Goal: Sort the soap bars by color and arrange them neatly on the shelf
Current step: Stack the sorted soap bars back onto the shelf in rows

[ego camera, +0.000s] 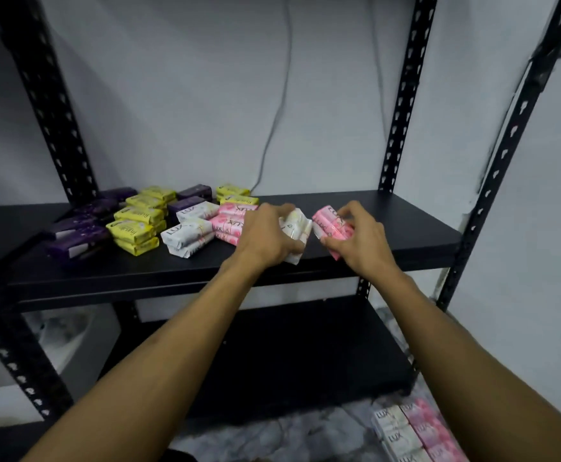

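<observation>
Head view is showing white soap bars [295, 232] sitting in the left hand [266, 233], whose fingers are curling round them just above the shelf [389, 225]. Their long axis is running front to back. The white stack [187, 233] is lying to the left, past the pink stack [229, 225], so this hand is the nearer one. Just beside, the right hand [355, 236] is gripping pink soap bars [330, 230], with the pink stack also leftward.

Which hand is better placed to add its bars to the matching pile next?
Probably the left hand: its white bars are near the white pile. The right hand holds pink bars, with the left hand between them and the pink pile.
</observation>
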Action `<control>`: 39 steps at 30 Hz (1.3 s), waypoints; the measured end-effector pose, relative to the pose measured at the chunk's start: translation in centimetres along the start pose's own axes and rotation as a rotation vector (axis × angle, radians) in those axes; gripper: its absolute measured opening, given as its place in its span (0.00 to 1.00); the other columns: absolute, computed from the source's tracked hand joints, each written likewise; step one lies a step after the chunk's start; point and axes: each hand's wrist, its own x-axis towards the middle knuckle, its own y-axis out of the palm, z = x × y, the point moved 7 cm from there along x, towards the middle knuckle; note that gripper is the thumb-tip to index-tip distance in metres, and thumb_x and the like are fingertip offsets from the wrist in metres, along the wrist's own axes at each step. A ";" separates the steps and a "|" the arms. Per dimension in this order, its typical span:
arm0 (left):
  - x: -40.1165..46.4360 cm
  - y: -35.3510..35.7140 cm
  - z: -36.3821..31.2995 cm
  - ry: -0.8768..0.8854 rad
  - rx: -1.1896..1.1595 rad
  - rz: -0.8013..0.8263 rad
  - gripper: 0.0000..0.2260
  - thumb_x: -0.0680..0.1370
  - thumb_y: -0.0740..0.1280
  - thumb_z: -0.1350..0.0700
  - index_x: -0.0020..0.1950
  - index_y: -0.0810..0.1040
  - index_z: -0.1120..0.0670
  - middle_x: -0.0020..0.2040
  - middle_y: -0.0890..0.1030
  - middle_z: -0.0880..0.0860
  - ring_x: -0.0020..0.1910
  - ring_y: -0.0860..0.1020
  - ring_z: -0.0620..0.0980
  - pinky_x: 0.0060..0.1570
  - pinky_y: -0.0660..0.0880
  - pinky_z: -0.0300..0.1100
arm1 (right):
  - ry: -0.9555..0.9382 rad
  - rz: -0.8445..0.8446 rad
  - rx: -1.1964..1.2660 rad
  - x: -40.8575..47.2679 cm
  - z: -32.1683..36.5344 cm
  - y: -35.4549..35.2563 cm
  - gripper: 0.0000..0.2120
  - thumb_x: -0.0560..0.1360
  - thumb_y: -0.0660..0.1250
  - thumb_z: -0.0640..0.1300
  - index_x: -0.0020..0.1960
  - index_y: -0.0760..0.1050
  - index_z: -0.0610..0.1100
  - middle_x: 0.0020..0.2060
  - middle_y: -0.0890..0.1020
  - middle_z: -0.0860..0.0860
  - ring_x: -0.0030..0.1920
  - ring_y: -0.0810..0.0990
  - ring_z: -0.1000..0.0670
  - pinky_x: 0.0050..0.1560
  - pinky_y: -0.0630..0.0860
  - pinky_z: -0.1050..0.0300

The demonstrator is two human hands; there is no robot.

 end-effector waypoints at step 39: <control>19.0 7.4 5.1 0.036 0.904 0.068 0.13 0.81 0.62 0.53 0.64 0.73 0.53 0.61 0.78 0.58 0.65 0.70 0.57 0.60 0.67 0.48 | -0.171 0.168 -0.030 18.7 -7.0 10.3 0.21 0.75 0.73 0.47 0.67 0.76 0.46 0.61 0.80 0.50 0.58 0.78 0.51 0.56 0.68 0.65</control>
